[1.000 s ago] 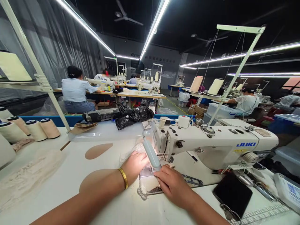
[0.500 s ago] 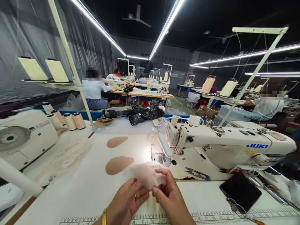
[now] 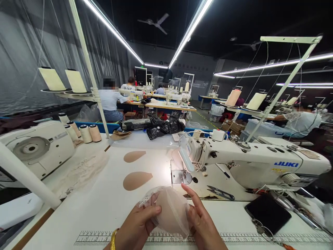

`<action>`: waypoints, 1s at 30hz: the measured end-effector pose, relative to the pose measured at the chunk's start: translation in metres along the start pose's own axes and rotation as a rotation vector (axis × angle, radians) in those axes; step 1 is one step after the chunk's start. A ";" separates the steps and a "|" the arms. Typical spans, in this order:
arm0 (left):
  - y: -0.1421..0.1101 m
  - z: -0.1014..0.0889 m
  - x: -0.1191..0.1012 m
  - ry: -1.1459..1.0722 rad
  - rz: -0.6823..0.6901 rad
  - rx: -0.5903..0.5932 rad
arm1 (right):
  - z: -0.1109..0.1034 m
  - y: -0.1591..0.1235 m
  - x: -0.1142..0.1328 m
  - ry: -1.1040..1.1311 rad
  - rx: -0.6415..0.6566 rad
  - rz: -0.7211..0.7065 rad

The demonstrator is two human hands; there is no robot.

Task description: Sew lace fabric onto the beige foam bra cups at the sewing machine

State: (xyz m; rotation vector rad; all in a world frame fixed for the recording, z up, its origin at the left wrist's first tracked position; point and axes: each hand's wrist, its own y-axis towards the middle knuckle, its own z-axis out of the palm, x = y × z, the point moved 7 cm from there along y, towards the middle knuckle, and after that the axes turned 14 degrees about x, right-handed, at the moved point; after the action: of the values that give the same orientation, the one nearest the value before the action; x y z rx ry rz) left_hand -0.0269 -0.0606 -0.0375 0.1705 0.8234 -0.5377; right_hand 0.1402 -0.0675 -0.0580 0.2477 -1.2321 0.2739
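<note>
A beige bra cup (image 3: 173,210) with a seam across it and a sheer lace edge is held up over the table's front. My left hand (image 3: 142,218) grips its left side, thumb on the front and fingers behind the lace. At its right edge, my right hand (image 3: 201,220) holds the fabric, the index finger stretched up and some fingers hidden behind. Just beyond stands a white sewing machine (image 3: 249,159), its lamp lighting the needle plate (image 3: 179,176). Two tan teardrop-shaped pieces, a nearer one (image 3: 136,181) and a farther one (image 3: 134,156), lie flat to the left.
Thread snips (image 3: 221,193) and a black phone-like slab (image 3: 267,212) lie right. A printed ruler (image 3: 104,239) runs along the front edge. Lace fabric (image 3: 80,172) and thread cones (image 3: 85,134) are left. Black plastic bags (image 3: 166,125) sit behind; people work at other machines.
The bra cup has been turned and spread so its rounded face shows. My hands have moved apart to its two sides, and my right index finger has straightened. The view has shifted slightly.
</note>
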 end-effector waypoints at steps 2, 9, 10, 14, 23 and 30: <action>0.004 -0.001 0.000 -0.001 0.036 -0.057 | 0.004 -0.003 -0.010 0.034 -0.056 -0.039; 0.014 -0.005 0.004 -0.065 0.202 -0.229 | -0.001 -0.004 -0.030 0.025 -0.192 -0.145; 0.014 -0.005 0.005 -0.073 0.204 -0.232 | -0.002 -0.003 -0.031 0.042 -0.192 -0.155; 0.015 -0.005 0.005 -0.074 0.209 -0.197 | -0.001 0.001 -0.034 0.140 -0.176 -0.177; 0.023 -0.001 0.017 -0.235 0.087 -0.212 | -0.006 0.001 -0.040 0.156 -0.226 -0.165; 0.030 0.017 0.024 -0.173 0.037 -0.100 | -0.005 0.001 -0.037 0.136 -0.243 -0.169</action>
State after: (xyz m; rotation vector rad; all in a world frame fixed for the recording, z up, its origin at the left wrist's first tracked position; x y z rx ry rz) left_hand 0.0133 -0.0498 -0.0454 0.0466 0.6753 -0.4683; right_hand 0.1333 -0.0678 -0.0948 0.1201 -1.0910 -0.0063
